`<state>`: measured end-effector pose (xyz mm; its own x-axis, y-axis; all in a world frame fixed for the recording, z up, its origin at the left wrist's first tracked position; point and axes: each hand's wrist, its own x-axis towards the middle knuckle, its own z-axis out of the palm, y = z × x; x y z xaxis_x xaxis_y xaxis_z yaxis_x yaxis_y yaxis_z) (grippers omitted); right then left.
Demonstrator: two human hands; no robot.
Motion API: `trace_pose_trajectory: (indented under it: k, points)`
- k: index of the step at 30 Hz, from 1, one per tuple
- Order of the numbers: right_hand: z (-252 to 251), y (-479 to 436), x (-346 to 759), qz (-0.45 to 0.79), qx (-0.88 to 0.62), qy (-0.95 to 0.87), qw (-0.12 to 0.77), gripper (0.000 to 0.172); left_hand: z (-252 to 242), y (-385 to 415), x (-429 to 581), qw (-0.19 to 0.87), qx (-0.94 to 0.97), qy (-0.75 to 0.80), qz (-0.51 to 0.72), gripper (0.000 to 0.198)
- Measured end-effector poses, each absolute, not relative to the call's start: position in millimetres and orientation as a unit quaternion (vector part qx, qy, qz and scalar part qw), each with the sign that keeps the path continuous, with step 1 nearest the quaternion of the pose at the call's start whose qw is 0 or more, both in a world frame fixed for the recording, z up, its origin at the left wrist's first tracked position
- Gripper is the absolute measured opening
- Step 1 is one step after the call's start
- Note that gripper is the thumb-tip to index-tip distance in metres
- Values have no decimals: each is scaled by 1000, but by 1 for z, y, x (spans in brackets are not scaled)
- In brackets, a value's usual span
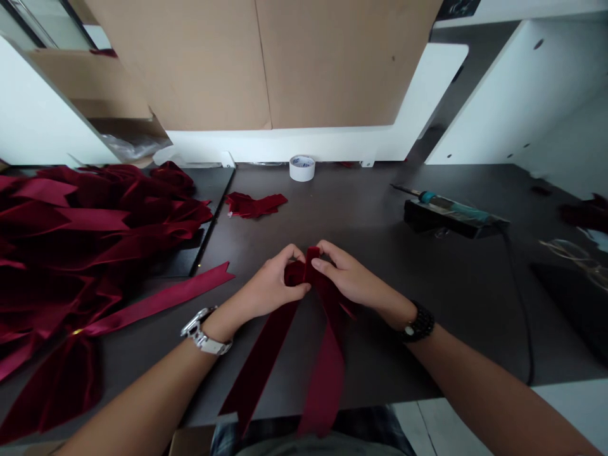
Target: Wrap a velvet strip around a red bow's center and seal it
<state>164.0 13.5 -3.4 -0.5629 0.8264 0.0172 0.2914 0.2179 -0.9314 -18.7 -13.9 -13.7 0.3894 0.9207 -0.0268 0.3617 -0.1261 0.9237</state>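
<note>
- Sprawling far left of the tape roll (302, 170), a heap of burgundy ribbon bows (99, 218) covers that side of the desk (361, 202); one loose notched tail (166, 301) extends toward the wristwatch (205, 330), where a snag could drag the heap.
- Just left of the tape roll and nearer the person lies a small folded velvet piece (256, 205).
- Nearer than the tape roll and slightly left, the left hand (275, 285) has its fingers curled nearly closed around a loop; easing that grip could let the folds slip.
- Directly in front of the tape roll, the velvet ribbon (327, 304) is between both hands, its tails trailing toward the person; catching one might twist the loops.
- Right of that, the right hand (339, 272) pinches an upright strip; uneven pulling could skew it.
- Well right of the tape roll, a soldering iron (451, 208) rests on a black box; if hot, which I cannot tell, stray velvet could scorch.
</note>
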Motion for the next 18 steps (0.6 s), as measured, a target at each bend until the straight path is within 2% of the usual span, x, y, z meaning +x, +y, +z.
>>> trace_pose_trajectory:
  k: [8, 18]
  points:
    - [-5, 12, 164, 596, -422, -633, 255, 17, -15, -22, -17, 249, 777, 494, 299, 28]
    - [-3, 9, 163, 607, -437, -607, 269, 18, -10, -23, -24, -1, 887, 404, 225, 25]
